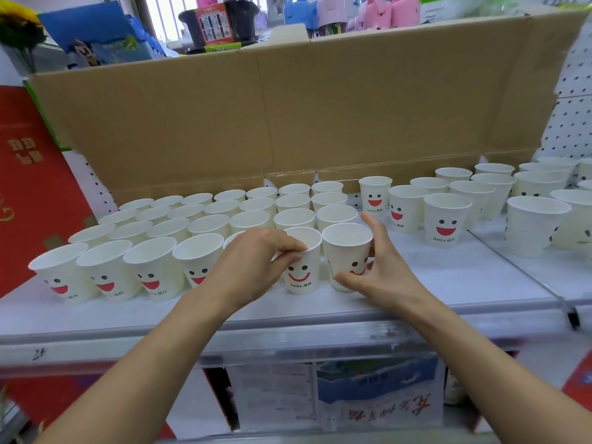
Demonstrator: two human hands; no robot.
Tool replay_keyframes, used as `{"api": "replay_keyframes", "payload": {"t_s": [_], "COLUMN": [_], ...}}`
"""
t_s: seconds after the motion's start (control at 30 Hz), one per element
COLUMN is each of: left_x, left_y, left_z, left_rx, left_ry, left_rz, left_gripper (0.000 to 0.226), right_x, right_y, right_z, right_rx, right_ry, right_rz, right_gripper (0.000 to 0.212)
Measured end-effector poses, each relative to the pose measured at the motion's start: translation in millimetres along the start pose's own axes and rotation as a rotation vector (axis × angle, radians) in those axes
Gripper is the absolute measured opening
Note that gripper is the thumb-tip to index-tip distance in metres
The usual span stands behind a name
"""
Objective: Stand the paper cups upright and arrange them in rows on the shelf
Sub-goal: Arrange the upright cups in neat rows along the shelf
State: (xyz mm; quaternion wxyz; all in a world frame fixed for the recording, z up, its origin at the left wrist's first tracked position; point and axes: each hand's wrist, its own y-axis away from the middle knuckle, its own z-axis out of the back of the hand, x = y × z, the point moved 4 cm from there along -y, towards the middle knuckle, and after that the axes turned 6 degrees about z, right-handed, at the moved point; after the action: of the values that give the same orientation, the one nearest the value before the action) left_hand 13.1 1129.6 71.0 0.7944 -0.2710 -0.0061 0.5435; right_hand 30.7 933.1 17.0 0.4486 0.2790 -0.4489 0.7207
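Two cups at the right end of the front row are in hand, both upright on the white shelf (pixel 455 283) near its front edge, their rims just beside one another. The left hand (pixel 253 261) pinches the inner cup (pixel 302 274) at its nine o'clock rim, fingertips hooked over the lip and thumb beneath on the outer wall. The right hand (pixel 381 267) is spread round the end cup (pixel 347 251), with the thumb curled low on the front wall at six o'clock and the fingers rising along its three o'clock side. One more hidden cup (pixel 233 237) seems to stand behind the left knuckles, though little but a sliver of rim shows. These are thin paper cups, so I judge them almost weightless, easy to tip and quick to dent if squeezed mid-wall. The rolled rim is the stiffest place to take hold, or else a light clasp low on the wall. The finished block (pixel 224 213) of tidy rows runs from nine to twelve o'clock of the hands and is packed rim to rim, so a nudge could topple neighbours. The loose cups (pixel 445 216) stand unsorted at two o'clock, well apart from the right hand. A cardboard box (pixel 288 116) backs the shelf at twelve.
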Motion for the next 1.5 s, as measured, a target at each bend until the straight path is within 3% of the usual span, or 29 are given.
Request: {"api": "replay_keyframes", "payload": {"t_s": [0.3,0.7,0.93,1.07,1.3,1.5], "left_x": [1.9,3.4,-0.5,0.4,-26.2,-62.8], "left_y": [-1.5,-1.0,1.6,4.9,-5.0,-59.5], "left_z": [-0.7,-0.1,3.1,6.8,25.2,29.9], "left_rx": [0.005,0.01,0.014,-0.015,-0.082,0.036], "left_ry": [-0.007,-0.002,0.001,0.014,0.1,0.067], "left_rz": [-0.002,-0.003,0.005,0.015,-0.116,-0.236], "left_gripper": [0.02,0.02,0.019,0.031,0.034,0.027], "right_x": [-1.4,2.1,2.0,0.2,13.8,12.8], "right_y": [0.8,-4.2,-2.7,-0.4,15.2,-27.9], "right_z": [2.3,-2.1,-0.8,2.6,35.2,120.8], "right_rx": [-0.083,-0.036,-0.043,-0.075,-0.195,-0.113], "right_ry": [0.043,0.042,0.045,0.025,0.025,0.578], "right_rz": [-0.049,-0.057,-0.052,-0.036,0.146,0.245], "right_gripper": [0.124,0.099,0.107,0.115,0.08,0.038]}}
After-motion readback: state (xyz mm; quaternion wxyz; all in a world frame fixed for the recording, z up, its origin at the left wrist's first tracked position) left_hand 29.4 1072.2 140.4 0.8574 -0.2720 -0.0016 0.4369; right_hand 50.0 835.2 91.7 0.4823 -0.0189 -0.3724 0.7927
